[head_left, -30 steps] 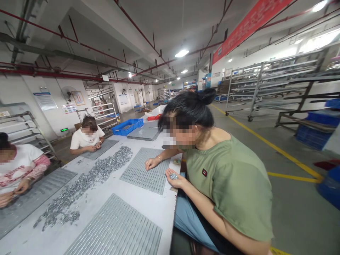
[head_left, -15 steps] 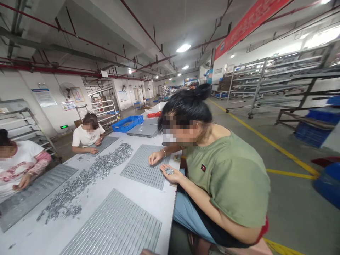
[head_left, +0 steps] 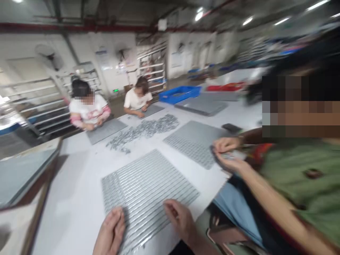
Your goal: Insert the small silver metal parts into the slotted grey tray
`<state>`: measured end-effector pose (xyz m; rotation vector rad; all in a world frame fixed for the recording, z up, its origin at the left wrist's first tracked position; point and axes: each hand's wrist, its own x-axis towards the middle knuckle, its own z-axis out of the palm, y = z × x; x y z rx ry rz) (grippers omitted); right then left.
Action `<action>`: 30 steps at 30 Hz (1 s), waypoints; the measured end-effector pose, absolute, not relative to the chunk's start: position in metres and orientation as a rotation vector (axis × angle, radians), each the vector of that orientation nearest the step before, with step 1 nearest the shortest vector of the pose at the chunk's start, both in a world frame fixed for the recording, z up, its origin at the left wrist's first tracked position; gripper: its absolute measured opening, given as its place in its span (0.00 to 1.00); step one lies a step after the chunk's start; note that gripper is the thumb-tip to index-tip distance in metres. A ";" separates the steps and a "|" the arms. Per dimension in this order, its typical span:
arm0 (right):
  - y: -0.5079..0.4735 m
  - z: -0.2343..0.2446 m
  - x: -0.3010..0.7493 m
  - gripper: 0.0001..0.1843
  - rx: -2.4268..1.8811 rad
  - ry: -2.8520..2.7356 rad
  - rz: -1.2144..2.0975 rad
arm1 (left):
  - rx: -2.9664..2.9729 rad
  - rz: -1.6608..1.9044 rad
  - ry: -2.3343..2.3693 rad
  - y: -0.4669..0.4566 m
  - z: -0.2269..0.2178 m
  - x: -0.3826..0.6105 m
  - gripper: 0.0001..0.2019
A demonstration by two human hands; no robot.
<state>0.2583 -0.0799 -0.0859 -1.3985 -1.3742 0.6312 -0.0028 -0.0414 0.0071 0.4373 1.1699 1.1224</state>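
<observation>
A grey ribbed board with rows of shiny strips lies on the white table before me. My left hand is at its near left edge, fingers bent and pressed together. Over its near right part is my right hand, curled, the thumb close to the fingers. Blur hides whether either hand holds anything small. Beyond the board spreads a long pile of small silvery metal pieces. A second grey board, partly filled with rows of pieces, lies to the right.
At the right, a person in a green shirt holds small pieces in cupped hands. Two people in white tops work across the table. A blue crate and stacked grey boards stand behind. Another board lies at far left.
My view has swung left and down. Both my hands are now in sight at the ribbed board. The person in green has brought their hands together.
</observation>
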 end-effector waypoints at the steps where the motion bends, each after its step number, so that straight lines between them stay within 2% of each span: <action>1: -0.078 -0.082 0.254 0.16 -1.400 -1.366 0.766 | 0.415 1.167 1.167 -0.046 0.007 -0.018 0.16; 4: -0.065 -0.073 0.237 0.17 -1.382 -1.419 1.021 | 0.429 1.273 1.096 -0.040 0.008 -0.050 0.18; 6: -0.052 -0.067 0.222 0.17 -1.383 -1.511 1.055 | 0.427 1.291 1.075 -0.027 0.007 -0.062 0.20; 16: -0.008 -0.049 0.160 0.12 -1.519 -1.904 0.938 | 0.263 1.254 1.024 -0.018 -0.029 -0.052 0.23; 25: -0.004 -0.056 0.148 0.14 -1.672 -1.962 0.927 | 0.214 1.222 0.963 -0.028 -0.036 -0.047 0.20; 30: -0.001 -0.057 0.148 0.06 -1.722 -1.896 0.966 | 0.213 1.196 0.995 -0.030 -0.039 -0.042 0.20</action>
